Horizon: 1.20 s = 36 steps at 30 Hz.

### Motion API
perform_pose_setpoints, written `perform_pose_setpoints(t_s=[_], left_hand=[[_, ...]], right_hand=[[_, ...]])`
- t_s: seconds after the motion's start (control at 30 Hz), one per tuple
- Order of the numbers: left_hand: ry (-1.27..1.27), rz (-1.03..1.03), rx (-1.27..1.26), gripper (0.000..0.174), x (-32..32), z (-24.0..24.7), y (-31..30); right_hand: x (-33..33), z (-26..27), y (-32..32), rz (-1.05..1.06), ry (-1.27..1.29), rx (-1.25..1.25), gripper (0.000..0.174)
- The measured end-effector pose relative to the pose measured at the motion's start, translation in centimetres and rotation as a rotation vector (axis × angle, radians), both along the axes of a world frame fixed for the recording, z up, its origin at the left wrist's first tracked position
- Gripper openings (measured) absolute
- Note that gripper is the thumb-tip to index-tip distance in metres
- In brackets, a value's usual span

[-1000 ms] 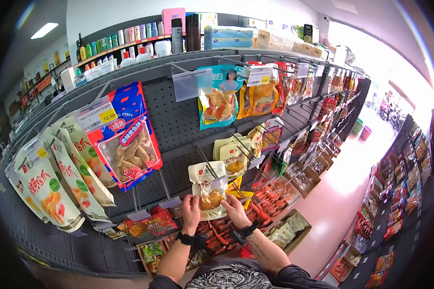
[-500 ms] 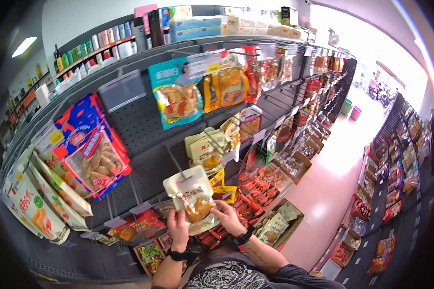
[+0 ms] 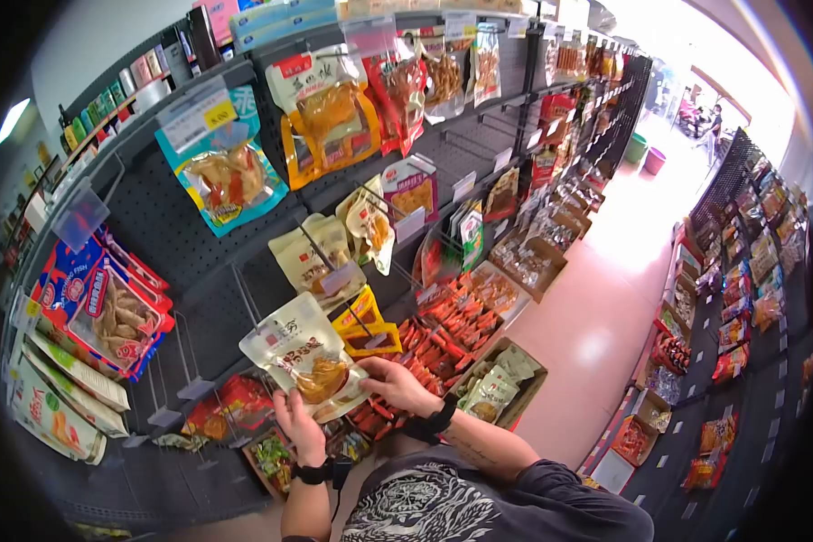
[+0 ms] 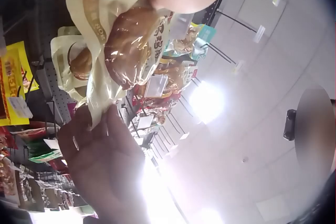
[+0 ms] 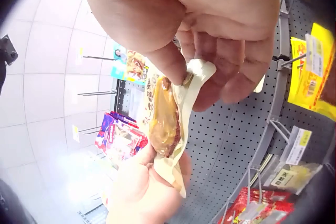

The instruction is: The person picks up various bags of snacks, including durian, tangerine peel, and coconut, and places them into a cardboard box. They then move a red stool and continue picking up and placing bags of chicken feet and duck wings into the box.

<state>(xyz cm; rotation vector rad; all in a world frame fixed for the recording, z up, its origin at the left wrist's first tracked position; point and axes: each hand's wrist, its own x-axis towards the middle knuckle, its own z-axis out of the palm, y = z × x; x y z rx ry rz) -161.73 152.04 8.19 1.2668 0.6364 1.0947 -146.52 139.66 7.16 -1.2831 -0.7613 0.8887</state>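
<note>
Both hands hold a cream-coloured snack pouch (image 3: 285,336) with a clear window, through which a glossy brown piece of food shows. At its lower left corner the left hand (image 3: 300,432) grips the edge, thumb on the front. My right hand (image 3: 401,387) pinches the lower right edge between thumb and fingers, as the right wrist view also shows. The pouch tilts, its top leaning left in the head view. Just behind it, similar cream pouches (image 3: 312,253) hang on a hook, and yellow packets (image 3: 366,330) hang to the right.
A dark pegboard rack (image 3: 235,271) with projecting metal hooks stands in front. Red packets (image 3: 443,339) fill boxes below, beside an open carton (image 3: 524,388) of pouches. To the right runs an aisle floor (image 3: 596,334), with another stocked rack (image 3: 741,361) beyond.
The head view has swung right, so the rack shifts left in it. The pouch and both hands have moved left in view, and the pouch tilts further left. Both hands keep their hold.
</note>
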Motion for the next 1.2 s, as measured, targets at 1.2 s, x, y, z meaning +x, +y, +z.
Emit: perform_pose_setpoints(t_s=[1.2], left_hand=[[0.317, 0.069, 0.429, 0.038, 12.9, -1.8, 7.9]], right_hand=[[7.1, -14.0, -14.8, -0.534, 0.027, -0.47, 0.033]])
